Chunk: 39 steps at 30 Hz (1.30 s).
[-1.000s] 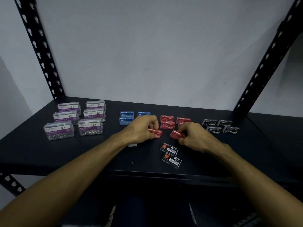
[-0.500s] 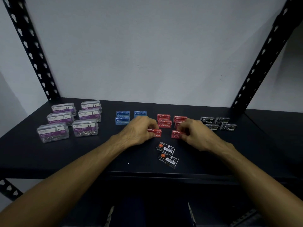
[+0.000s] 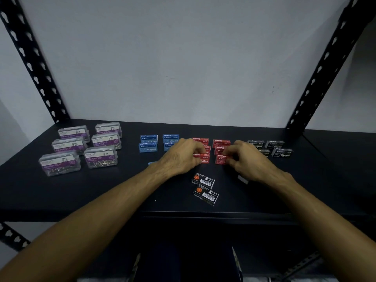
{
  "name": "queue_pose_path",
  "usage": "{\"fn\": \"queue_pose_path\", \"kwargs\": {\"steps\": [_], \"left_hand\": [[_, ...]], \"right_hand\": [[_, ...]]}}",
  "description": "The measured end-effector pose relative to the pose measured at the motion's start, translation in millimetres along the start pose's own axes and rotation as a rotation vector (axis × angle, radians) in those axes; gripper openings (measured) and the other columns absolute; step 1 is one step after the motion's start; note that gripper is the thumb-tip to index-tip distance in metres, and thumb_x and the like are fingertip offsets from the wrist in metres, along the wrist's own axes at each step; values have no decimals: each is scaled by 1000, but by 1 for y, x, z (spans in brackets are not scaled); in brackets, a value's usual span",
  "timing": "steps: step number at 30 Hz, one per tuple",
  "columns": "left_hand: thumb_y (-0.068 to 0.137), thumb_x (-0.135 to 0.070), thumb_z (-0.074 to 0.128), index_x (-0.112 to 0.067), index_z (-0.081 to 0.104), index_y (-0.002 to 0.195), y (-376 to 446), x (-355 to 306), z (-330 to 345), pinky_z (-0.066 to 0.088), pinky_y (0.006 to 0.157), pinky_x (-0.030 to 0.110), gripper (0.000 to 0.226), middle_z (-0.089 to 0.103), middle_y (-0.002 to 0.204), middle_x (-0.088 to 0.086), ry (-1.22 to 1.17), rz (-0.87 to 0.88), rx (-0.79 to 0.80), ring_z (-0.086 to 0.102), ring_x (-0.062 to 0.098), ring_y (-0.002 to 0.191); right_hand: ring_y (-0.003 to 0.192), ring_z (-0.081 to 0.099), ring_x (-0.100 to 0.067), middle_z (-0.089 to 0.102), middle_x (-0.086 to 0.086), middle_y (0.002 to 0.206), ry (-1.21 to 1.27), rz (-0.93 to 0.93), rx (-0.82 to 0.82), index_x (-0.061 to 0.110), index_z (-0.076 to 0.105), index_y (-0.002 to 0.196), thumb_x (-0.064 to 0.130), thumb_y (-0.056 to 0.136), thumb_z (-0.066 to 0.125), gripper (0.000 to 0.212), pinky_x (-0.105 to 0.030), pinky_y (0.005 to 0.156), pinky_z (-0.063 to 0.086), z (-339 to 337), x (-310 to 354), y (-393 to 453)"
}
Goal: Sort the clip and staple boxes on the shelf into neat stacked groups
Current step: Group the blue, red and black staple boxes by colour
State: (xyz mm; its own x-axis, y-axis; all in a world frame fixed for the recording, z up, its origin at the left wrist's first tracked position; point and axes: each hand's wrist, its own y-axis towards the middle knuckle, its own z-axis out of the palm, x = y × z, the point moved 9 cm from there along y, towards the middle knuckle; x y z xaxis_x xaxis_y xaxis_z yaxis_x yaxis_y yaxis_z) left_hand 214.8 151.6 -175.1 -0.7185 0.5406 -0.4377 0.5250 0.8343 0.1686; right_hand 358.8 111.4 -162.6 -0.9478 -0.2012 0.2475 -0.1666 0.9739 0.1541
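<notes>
Red staple boxes sit in two columns at the shelf's middle. My left hand (image 3: 183, 157) grips the nearest red box of the left column (image 3: 203, 158). My right hand (image 3: 246, 159) pinches the nearest red box of the right column (image 3: 220, 159). Behind them stand more red boxes (image 3: 221, 143). Blue staple boxes (image 3: 148, 144) are grouped to the left, black staple boxes (image 3: 281, 152) to the right. Several clear paper clip boxes with purple labels (image 3: 100, 156) sit at the far left. Two black boxes lie barcode side up (image 3: 204, 189) in front of my hands.
The black shelf (image 3: 61, 192) has slotted uprights at the back left (image 3: 30, 62) and back right (image 3: 325, 58), with a white wall behind. A small pale scrap (image 3: 243, 179) lies under my right wrist. A blue bit (image 3: 151, 163) peeks out beside my left wrist.
Both hands have pushed their red boxes away from me, up against the red columns. The boxes now sit square in line with the rows behind.
</notes>
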Motion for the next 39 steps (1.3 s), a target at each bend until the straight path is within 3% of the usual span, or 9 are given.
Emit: {"fn": "queue_pose_path", "kwargs": {"steps": [6, 13, 17, 20, 24, 28, 33, 39], "left_hand": [[86, -22, 73, -21, 69, 111, 0, 1, -1, 51, 86, 28, 26, 69, 108, -2, 6, -18, 3, 64, 13, 95], [86, -25, 73, -21, 65, 118, -4, 1, -8, 44, 80, 23, 33, 65, 115, -1, 34, -9, -9, 57, 10, 90], [88, -33, 69, -23, 63, 122, -15, 8, -22, 51, 89, 31, 35, 62, 114, -2, 37, -15, -87, 60, 13, 102], [89, -32, 68, -26, 66, 115, -29, 6, -36, 50, 77, 24, 26, 61, 103, -7, -35, 23, -156, 58, 6, 83], [86, -27, 73, -29, 68, 113, -48, -5, -22, 46, 70, 16, 27, 63, 101, -14, -126, 84, 46, 59, 2, 80], [84, -24, 75, -30, 67, 115, -58, -8, -3, 41, 71, 14, 33, 55, 94, -23, -125, 106, 208, 54, -1, 85], [84, -22, 75, -28, 67, 117, -54, -11, 3, 42, 74, 15, 35, 52, 96, -23, -85, 132, 224, 53, 1, 87], [92, -29, 65, -24, 68, 118, -47, -9, 5, 40, 73, 15, 26, 59, 101, -14, -105, 101, 240, 54, 0, 86]], "right_hand": [[87, 47, -9, 49, 5, 100, 8, 1, -33, 15, 70, 116, 20, 93, 64, 24, -17, 76, 33, -2, -1, -1], [88, 47, -9, 45, 5, 103, -13, 11, -65, 15, 65, 123, 25, 91, 66, 33, -18, 80, 37, -7, -2, -8], [95, 55, -15, 51, 0, 115, -30, 10, -132, 16, 63, 124, 31, 92, 64, 36, -27, 81, 47, -19, 4, -18], [95, 55, -13, 54, 2, 111, 25, -28, -175, 18, 66, 118, 33, 90, 66, 31, -27, 81, 46, -25, 15, -28], [85, 55, -2, 56, 11, 97, 152, -112, -154, 23, 69, 99, 34, 88, 68, 15, -20, 77, 44, -20, 39, -47], [83, 56, -2, 57, 12, 89, 198, -159, -48, 28, 66, 89, 43, 85, 68, 16, -23, 74, 47, 0, 60, -64], [80, 53, -3, 55, 10, 89, 192, -145, 31, 29, 62, 89, 53, 76, 74, 30, -25, 73, 46, 20, 67, -73], [82, 55, -2, 58, 12, 92, 222, -120, 65, 30, 62, 90, 43, 77, 78, 24, -20, 72, 45, 22, 58, -75]]}}
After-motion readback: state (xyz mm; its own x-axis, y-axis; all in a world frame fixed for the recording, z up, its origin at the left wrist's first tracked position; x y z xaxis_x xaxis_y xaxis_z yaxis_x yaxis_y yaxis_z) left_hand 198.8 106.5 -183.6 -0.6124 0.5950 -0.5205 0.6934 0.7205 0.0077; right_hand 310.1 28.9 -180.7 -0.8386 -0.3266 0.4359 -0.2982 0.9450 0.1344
